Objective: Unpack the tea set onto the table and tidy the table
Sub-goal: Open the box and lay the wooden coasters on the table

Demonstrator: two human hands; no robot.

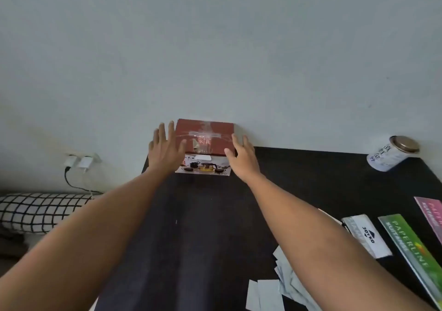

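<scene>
A red tea set box, taped across its top and with a picture of teapots on its front face, stands at the far edge of the black table against the wall. My left hand is stretched out at the box's left side, fingers spread, just in front of its corner. My right hand is at the box's right side with fingers apart, thumb close to the front right corner. Whether either hand touches the box is hard to tell. Neither hand holds anything.
A white tin with a metal lid lies tilted at the table's far right. Paper packs and a small white pack lie at the right. Loose white slips lie near the front. A checked pillow and chargers are left of the table.
</scene>
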